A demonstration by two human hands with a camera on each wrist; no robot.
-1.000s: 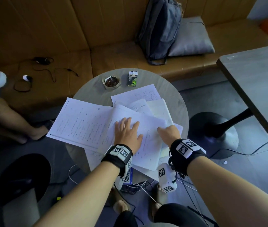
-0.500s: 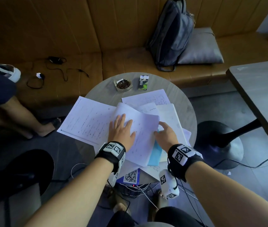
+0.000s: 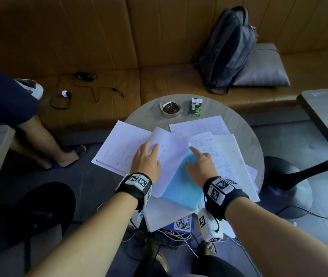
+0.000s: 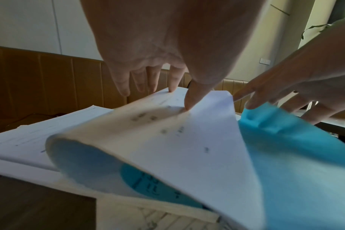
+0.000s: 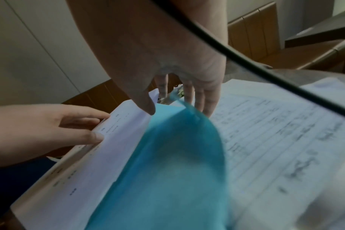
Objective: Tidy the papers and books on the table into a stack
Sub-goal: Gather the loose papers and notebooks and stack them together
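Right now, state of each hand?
Left hand: open, straight fingers pressing the white pages.
Right hand: lifting the blue cover, thumb and fingers either side of its edge.

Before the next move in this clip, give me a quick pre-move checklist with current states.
1. Left hand flat on the white pages: ok.
2. Right hand on the blue cover: ok; grip cannot tell.
3. Blue cover lying flat: not ok, it bows up.
4. Papers squared into one stack: not ok, fanned across the round table.
5. Ashtray and small box apart from the papers: ok.
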